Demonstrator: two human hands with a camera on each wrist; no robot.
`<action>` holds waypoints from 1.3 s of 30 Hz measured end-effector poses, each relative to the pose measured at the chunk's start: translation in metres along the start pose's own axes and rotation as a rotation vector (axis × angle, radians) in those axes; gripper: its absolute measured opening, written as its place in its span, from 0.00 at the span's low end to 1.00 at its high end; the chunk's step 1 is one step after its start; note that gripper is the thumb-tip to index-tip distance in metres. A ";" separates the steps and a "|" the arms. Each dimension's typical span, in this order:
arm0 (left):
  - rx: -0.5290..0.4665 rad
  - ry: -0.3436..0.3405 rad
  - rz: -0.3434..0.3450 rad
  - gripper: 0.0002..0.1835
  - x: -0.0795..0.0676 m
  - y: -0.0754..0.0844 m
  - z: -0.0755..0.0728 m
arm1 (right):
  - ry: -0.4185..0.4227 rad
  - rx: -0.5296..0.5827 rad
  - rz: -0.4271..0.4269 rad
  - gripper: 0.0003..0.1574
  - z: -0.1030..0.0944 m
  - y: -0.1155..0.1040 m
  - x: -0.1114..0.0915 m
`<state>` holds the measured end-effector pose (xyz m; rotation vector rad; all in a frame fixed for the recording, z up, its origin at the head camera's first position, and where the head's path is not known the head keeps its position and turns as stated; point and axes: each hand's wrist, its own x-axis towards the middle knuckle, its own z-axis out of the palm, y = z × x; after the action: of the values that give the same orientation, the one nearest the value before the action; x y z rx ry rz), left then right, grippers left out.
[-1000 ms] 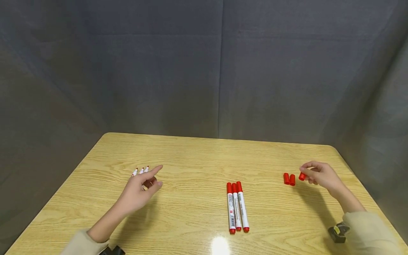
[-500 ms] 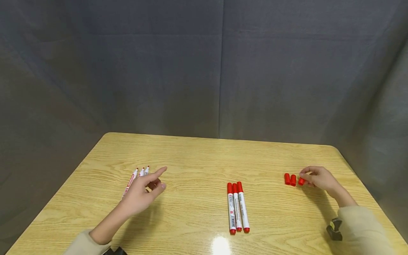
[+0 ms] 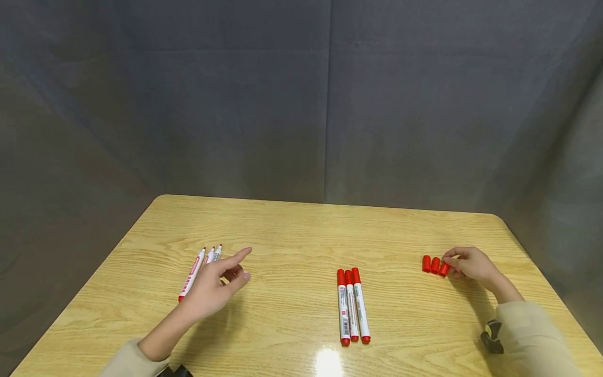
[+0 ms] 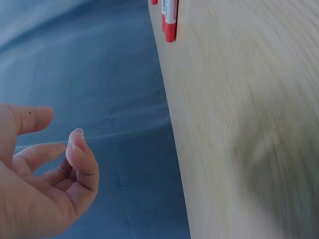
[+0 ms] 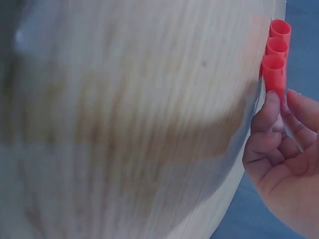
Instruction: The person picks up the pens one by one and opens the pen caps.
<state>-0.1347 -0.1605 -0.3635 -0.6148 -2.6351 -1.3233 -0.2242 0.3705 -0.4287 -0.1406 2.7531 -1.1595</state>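
Landmark: the three capped pens [image 3: 352, 309] on the table [image 3: 282, 241]. They lie side by side, long axes nearly straight away from the person, cap ends far, plugs near, with a slight lean to the left at the far end.

Right hand [image 3: 473, 263]: well right of the capped pens, about level with their far ends. Thumb and fingertips pinch a cap [image 3: 444, 270], gap narrow.

Held cap: last on the right in a close row with the left cap [image 3: 426, 263] and the middle cap [image 3: 436, 265], all well right of the capped pens. Its long axis runs near to far, far end leaning right; its two neighbours run straighter. From the right wrist, all three hollow mouths show, facing the person's side. Whether neighbouring caps touch, cannot tell.

Left hand [image 3: 214, 288]: well left of the capped pens, index finger out straight and pointing away and to the right, other fingers loosely bent, thumb apart. It partly hides the bare pens [image 3: 192, 275], also left of the capped pens. Their tips point far, long axes slanting right as they go; the leftmost shows its red near end.
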 end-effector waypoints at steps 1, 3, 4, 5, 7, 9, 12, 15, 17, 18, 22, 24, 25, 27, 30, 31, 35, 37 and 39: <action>-0.011 -0.007 -0.002 0.24 0.000 0.001 0.001 | 0.002 0.000 0.003 0.17 0.000 0.000 0.000; -0.029 -0.025 -0.006 0.24 0.001 0.002 0.004 | 0.008 -0.002 0.009 0.18 -0.001 0.000 -0.002; -0.040 -0.036 -0.014 0.24 0.002 0.002 0.006 | 0.010 0.000 0.011 0.18 -0.002 0.000 -0.003; -0.054 -0.046 -0.014 0.24 0.003 0.002 0.008 | 0.013 0.002 0.015 0.19 -0.003 -0.001 -0.004; -0.072 -0.060 -0.014 0.24 0.004 0.003 0.013 | 0.021 0.013 0.020 0.20 -0.004 -0.002 -0.006; -0.090 -0.067 -0.006 0.24 0.006 0.004 0.019 | 0.035 0.017 0.014 0.21 -0.006 -0.004 -0.009; -0.125 -0.072 0.002 0.24 0.008 0.006 0.027 | 0.052 0.020 0.002 0.22 -0.008 -0.006 -0.013; -0.160 -0.082 -0.013 0.26 0.009 0.009 0.035 | 0.056 0.024 -0.004 0.23 -0.011 -0.009 -0.017; -0.180 -0.091 -0.032 0.28 0.010 0.009 0.041 | 0.056 0.032 -0.013 0.23 -0.013 -0.011 -0.019; -0.186 -0.096 -0.039 0.29 0.010 0.010 0.044 | 0.058 0.035 -0.019 0.23 -0.014 -0.012 -0.021; -0.221 -0.126 -0.071 0.31 0.011 0.016 0.054 | 0.085 0.038 -0.054 0.22 -0.018 -0.017 -0.026; -0.231 -0.137 -0.088 0.32 0.012 0.017 0.060 | 0.092 0.044 -0.063 0.23 -0.020 -0.020 -0.028; -0.235 -0.143 -0.093 0.32 0.013 0.017 0.062 | 0.093 0.047 -0.067 0.23 -0.020 -0.021 -0.029; -0.246 -0.157 -0.111 0.33 0.014 0.018 0.066 | 0.094 0.054 -0.074 0.23 -0.020 -0.024 -0.030; -0.259 -0.186 -0.120 0.34 0.015 0.014 0.075 | 0.098 0.059 -0.088 0.23 -0.020 -0.027 -0.033; -0.270 -0.198 -0.126 0.35 0.016 0.014 0.077 | 0.101 0.062 -0.093 0.23 -0.020 -0.028 -0.034; -0.291 -0.235 -0.147 0.37 0.017 0.015 0.090 | 0.106 0.070 -0.114 0.22 -0.020 -0.034 -0.037; -0.305 -0.250 -0.159 0.38 0.017 0.016 0.098 | 0.108 0.075 -0.124 0.21 -0.019 -0.038 -0.039; -0.321 -0.268 -0.179 0.39 0.017 0.017 0.106 | 0.113 0.078 -0.136 0.20 -0.018 -0.042 -0.041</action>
<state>-0.1363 -0.0622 -0.4098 -0.6471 -2.7595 -1.8611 -0.1862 0.3599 -0.3819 -0.2650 2.8286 -1.3471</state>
